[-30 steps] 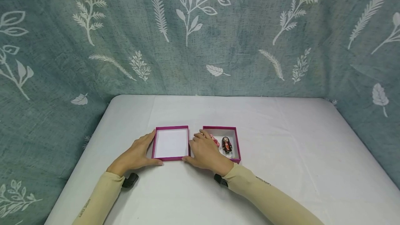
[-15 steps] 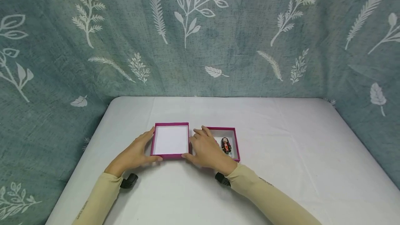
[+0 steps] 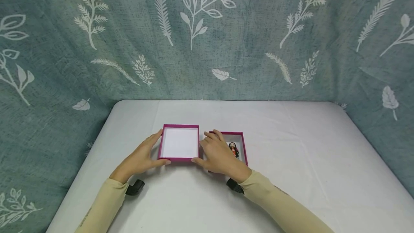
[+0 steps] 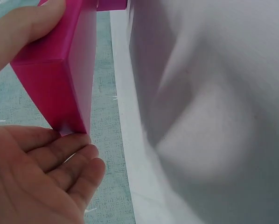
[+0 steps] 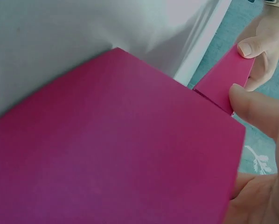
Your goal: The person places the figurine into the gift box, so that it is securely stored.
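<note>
A square magenta box lid (image 3: 181,160), its white inside facing up, is held level above the white tabletop between both hands. My left hand (image 3: 139,159) grips its left side, thumb along the near wall and fingers at the far corner; the left wrist view shows this lid (image 4: 46,91) clear of the cloth. On the opposite side my right hand (image 3: 220,156) pinches the lid's near right corner with the thumb. Below and right of that hand lies the matching box (image 3: 244,150), partly covered by it. Inside the box a small dark-haired doll (image 3: 233,149) shows.
A white cloth covers the table (image 3: 291,182). Behind and beside it hangs a green leaf-patterned curtain (image 3: 252,28). In the right wrist view, the box's magenta outer wall (image 5: 121,144) fills the foreground. Each wrist carries a small black camera (image 3: 135,187).
Both hands have raised the lid off the table and shifted it slightly away and to the right. The right hand now hides more of the box, including a pink item seen earlier.
</note>
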The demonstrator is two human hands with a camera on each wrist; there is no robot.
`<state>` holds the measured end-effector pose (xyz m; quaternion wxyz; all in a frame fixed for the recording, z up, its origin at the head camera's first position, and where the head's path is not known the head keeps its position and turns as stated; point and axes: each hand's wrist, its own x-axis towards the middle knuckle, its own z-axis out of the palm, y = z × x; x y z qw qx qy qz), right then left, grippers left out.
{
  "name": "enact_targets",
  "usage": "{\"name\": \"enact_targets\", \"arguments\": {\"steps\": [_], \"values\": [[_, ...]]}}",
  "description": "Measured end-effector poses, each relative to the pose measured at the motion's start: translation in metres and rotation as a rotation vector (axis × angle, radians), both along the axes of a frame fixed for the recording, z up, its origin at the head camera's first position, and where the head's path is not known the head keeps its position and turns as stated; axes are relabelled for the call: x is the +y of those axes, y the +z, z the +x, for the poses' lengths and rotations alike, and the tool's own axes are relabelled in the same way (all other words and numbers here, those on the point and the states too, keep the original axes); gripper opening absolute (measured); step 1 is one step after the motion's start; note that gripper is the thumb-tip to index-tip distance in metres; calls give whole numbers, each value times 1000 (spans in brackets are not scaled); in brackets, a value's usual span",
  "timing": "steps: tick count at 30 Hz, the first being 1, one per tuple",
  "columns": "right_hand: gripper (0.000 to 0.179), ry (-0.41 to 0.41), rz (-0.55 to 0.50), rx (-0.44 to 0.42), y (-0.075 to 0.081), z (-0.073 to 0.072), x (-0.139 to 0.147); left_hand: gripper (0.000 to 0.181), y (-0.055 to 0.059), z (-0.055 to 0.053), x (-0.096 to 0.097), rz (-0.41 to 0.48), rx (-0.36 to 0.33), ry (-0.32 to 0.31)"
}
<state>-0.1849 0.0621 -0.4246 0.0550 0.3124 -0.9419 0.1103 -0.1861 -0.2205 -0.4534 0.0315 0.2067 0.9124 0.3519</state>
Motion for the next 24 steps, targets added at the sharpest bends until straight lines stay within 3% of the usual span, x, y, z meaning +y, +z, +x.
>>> {"name": "enact_targets", "arguments": {"steps": [15,24], "values": [[48,-13,-100,42,19,-2,25,108,17,-7,20,119,16,-11],[47,-57,-135,27,29,6,48,108,25,-12,42,158,13,-45]]}}
